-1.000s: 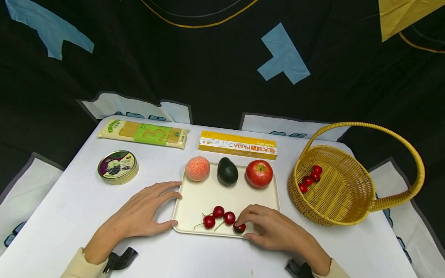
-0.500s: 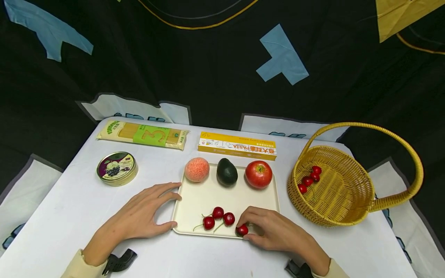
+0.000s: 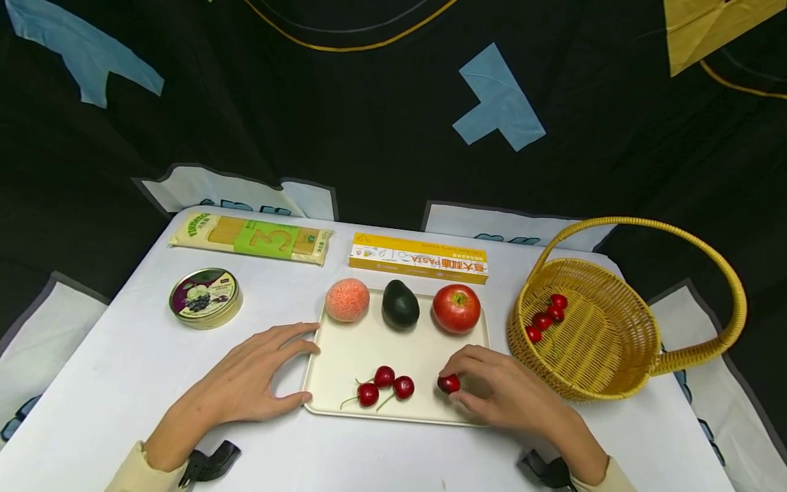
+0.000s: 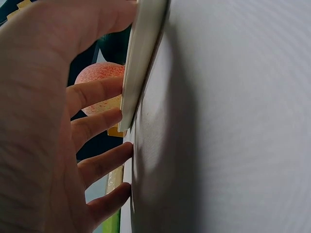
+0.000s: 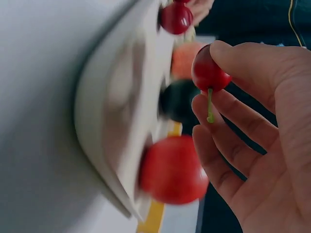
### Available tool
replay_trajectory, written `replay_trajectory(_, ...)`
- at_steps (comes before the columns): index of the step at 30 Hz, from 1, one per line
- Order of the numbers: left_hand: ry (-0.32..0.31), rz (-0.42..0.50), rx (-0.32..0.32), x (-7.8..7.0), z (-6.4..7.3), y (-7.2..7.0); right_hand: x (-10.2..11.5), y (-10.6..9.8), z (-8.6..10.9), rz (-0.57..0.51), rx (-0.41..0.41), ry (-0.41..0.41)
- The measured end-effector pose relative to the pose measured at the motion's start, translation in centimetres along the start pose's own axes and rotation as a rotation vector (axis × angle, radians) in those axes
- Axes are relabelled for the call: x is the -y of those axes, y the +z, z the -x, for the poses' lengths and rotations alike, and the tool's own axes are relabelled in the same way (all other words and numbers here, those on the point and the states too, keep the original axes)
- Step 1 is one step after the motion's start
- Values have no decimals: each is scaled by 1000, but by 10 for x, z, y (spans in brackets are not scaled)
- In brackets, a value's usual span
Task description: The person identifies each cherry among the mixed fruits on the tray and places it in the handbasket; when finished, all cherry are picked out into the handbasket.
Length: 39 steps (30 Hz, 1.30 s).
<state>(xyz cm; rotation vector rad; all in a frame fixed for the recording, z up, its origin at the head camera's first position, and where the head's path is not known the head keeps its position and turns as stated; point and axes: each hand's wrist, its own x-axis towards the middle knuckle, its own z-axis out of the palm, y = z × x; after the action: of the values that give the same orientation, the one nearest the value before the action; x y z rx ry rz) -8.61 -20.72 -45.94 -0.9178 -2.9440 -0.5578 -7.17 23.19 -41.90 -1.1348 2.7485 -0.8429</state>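
In the head view my right hand [image 3: 507, 389] pinches a dark red cherry [image 3: 449, 384] above the right part of a cream tray [image 3: 369, 345]. The right wrist view shows this cherry [image 5: 209, 70] between thumb and fingers, its short green stem pointing down. My left hand [image 3: 249, 376] touches the tray's left edge, fingers spread and thumb at the near left corner; the left wrist view has its fingertips [image 4: 114, 116] against the rim. Three cherries [image 3: 402, 387] with stems lie near the tray's front. A peach [image 3: 347, 300], an avocado [image 3: 400, 305] and a red apple [image 3: 456, 309] line its back.
A yellow wicker basket [image 3: 642, 321] with a tall handle stands right of the tray, several cherries [image 3: 543, 321] inside. Behind the tray lies a pasta box [image 3: 418, 258]. A spaghetti packet [image 3: 252, 237] and a round tin [image 3: 205, 298] sit at the left.
My right hand has taken the rightmost cherry off the tray's front and carried it up and to the right, towards the basket. My left hand stays at the tray's edge.
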Motion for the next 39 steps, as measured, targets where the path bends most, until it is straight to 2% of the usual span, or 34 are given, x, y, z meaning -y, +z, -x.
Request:
replay_trajectory(2,-4,4,1,0,0,1,-3,-7,2,15,-31,0)
replay_trajectory(8,1,8,-3,0,1,3,-16,-28,11,53,-190,-14)
replay_trajectory(16,-5,6,-8,1,3,4,-42,-56,28,81,-325,68)
replay_trajectory(24,5,1,-18,2,3,3,-74,-70,46,165,-373,229)
replay_trajectory(30,11,0,-15,2,2,3,-94,-74,57,183,-393,293)
replay_trajectory(39,4,-1,-10,0,0,1,-115,-89,68,201,-369,427)
